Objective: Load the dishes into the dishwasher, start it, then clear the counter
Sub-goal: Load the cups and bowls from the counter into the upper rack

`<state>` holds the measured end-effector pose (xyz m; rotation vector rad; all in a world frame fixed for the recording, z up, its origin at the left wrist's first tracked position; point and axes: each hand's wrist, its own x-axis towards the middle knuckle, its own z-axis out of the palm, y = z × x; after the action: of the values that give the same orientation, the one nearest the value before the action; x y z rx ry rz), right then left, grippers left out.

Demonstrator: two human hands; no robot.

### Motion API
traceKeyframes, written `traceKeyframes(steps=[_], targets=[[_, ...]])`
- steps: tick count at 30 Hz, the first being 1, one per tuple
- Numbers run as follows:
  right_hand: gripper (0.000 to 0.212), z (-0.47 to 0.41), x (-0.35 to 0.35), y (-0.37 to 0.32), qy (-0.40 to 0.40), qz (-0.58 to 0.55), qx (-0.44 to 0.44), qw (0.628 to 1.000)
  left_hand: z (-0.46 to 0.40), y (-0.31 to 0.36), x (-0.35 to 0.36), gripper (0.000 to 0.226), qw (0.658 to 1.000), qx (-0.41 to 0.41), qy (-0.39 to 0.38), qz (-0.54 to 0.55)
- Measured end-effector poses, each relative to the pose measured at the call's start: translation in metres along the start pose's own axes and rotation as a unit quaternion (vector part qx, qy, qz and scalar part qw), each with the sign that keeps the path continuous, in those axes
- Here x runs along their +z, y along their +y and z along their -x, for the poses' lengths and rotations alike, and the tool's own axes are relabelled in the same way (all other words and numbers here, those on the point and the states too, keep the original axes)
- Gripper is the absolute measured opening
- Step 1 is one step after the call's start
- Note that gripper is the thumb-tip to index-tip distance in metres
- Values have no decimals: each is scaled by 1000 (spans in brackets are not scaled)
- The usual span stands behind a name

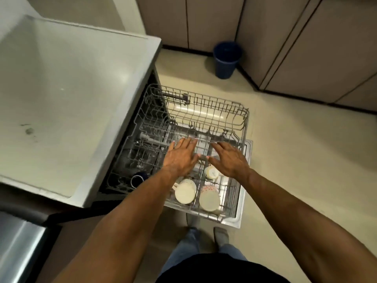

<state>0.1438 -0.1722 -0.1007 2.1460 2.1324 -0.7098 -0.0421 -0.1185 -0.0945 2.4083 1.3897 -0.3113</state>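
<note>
The dishwasher's grey wire rack [240,113] is pulled out over the open door [242,219] below the counter. My left hand [181,156] and my right hand [230,160] hover side by side over the rack's middle, fingers straight and spread, holding nothing. In the near part of the rack lie a white mug [184,192], a cup with a red-dotted pattern [210,198] and a small white cup [212,172]. A dark blue cup [137,178] sits at the rack's left, partly under the counter edge.
A pale grey counter [71,94] fills the left. A blue bucket [226,59] stands on the floor by beige cabinet doors [306,48]. A steel surface [18,246] shows at the lower left. My feet [206,235] are just before the door.
</note>
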Motion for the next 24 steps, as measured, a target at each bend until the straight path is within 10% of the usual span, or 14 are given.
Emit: traceKeyframes(steps=[24], targets=[[67, 58, -100, -196, 101, 66, -353, 928, 248, -33, -105, 65, 933, -267, 232, -59]])
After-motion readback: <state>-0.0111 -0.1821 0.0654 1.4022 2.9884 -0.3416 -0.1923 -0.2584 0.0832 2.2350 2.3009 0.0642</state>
